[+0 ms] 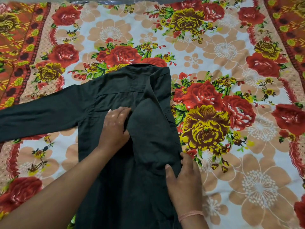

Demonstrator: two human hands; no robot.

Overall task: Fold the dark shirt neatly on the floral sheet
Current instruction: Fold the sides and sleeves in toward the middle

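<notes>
The dark shirt (115,90) lies back side up on the floral sheet (231,63), collar at the far end. Its left sleeve stretches out flat toward the left edge of the view. The right side and its sleeve are folded inward over the back. My left hand (115,126) rests flat on the middle of the shirt, fingers tucked at the edge of the folded sleeve. My right hand (184,180) pinches the folded right edge of the shirt between thumb and fingers; a pink thread band circles that wrist.
The sheet with red and yellow roses covers the whole surface, with a patterned orange border (18,47) along the left and right sides. A grey strip (132,0) shows past the far edge.
</notes>
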